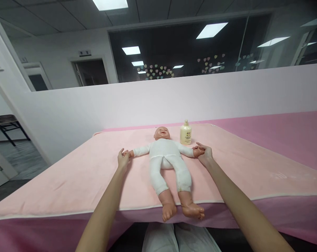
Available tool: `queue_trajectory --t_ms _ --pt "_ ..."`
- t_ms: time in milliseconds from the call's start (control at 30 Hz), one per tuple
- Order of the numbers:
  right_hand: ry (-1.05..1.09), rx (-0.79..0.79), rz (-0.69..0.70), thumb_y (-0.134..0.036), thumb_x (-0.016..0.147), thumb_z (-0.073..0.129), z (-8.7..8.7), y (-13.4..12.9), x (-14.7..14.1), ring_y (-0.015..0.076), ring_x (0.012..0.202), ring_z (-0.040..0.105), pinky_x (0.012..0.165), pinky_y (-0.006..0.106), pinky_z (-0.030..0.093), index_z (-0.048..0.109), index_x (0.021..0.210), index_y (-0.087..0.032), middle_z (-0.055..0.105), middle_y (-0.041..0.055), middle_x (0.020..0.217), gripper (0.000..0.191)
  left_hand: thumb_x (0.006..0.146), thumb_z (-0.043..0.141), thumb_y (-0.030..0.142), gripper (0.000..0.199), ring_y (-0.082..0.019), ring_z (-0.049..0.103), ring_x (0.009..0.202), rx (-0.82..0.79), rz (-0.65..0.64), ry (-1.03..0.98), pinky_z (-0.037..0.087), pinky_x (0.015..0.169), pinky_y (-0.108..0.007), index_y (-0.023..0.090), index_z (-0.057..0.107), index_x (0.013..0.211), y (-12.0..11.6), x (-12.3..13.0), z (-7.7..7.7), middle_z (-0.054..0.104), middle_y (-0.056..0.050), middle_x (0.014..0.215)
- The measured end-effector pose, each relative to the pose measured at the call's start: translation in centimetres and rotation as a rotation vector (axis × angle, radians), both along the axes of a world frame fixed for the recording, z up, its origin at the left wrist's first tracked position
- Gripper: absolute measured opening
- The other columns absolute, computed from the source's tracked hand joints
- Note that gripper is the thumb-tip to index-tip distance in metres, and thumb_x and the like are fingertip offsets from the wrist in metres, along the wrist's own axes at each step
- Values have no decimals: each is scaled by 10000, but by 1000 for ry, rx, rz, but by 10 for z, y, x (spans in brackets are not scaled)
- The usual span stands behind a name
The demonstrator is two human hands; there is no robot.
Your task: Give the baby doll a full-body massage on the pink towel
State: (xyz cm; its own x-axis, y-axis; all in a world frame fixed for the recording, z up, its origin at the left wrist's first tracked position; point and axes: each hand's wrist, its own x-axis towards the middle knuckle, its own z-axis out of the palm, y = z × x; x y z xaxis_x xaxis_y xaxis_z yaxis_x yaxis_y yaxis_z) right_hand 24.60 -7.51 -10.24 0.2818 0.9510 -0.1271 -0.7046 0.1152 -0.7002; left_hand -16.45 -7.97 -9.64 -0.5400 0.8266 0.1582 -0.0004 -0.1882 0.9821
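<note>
A baby doll (165, 150) with a white cloth body lies on its back on a pink blanket (76, 175), arms spread to both sides. Its head points toward the wall and its bare feet hang over the table's near edge. My left hand (123, 159) is closed around the doll's hand on the left. On the other side, my right hand (205, 154) grips the doll's other hand, with the thumb and fingers around it. A pale yellow pump bottle (186, 133) stands upright beside the doll's head, just beyond my right hand.
A low white wall (147, 105) runs behind the table, with a dark window (179, 49) above it. Pink covering (292, 136) shows at the right beyond the blanket. At the far left stands a dark-topped table (3, 120) on the floor.
</note>
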Motion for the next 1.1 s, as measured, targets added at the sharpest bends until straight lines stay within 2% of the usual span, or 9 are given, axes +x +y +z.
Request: queue_trajectory --t_ms 133,367,567,700,867,1000,1100 --pt "-22 24 25 -97 493 480 1 -2 0 145 591 552 590 302 521 557 853 -174 517 -12 567 377 749 614 128 531 -173 602 995 3 -32 -17 489 862 -299 142 463 1259 3 0 -2 564 -147 1190" --pt "-115 34 61 -67 534 548 -3 1 2 136 621 573 605 269 527 538 896 -180 559 -16 609 379 761 618 226 418 -153 598 898 58 -3 28 493 806 -282 157 541 1165 4 -2 -6 592 -99 1034" --pt "-200 38 -47 -114 593 640 -11 6 2 120 615 583 590 238 517 536 998 -210 584 -40 629 430 756 603 228 365 -134 586 765 61 37 42 495 740 -275 175 574 1116 -2 2 0 577 -42 836" --pt "-225 72 -72 -186 581 704 -12 6 -1 114 565 563 559 231 500 594 970 -202 555 -47 573 404 782 571 220 304 -145 599 774 38 24 6 492 773 -299 152 602 1077 -6 3 4 608 -61 835" --pt "-279 67 -95 -295 543 771 -10 4 -5 124 579 561 570 245 492 629 779 -164 525 -34 542 305 785 533 159 204 -165 618 869 60 -28 -35 459 897 -358 130 655 946 -4 1 3 652 -105 948" --pt "-254 39 -23 -258 552 721 -8 3 -2 134 587 552 577 269 485 612 787 -165 545 -24 568 274 779 492 110 239 -158 638 817 64 -47 -139 468 902 -374 113 635 970 -2 0 3 669 -116 907" --pt "-219 40 36 -165 526 642 -5 3 0 146 618 560 590 285 484 595 879 -170 571 -21 608 356 793 502 140 245 -155 645 777 59 -39 -212 489 872 -366 104 612 1010 -3 2 5 674 -117 884"
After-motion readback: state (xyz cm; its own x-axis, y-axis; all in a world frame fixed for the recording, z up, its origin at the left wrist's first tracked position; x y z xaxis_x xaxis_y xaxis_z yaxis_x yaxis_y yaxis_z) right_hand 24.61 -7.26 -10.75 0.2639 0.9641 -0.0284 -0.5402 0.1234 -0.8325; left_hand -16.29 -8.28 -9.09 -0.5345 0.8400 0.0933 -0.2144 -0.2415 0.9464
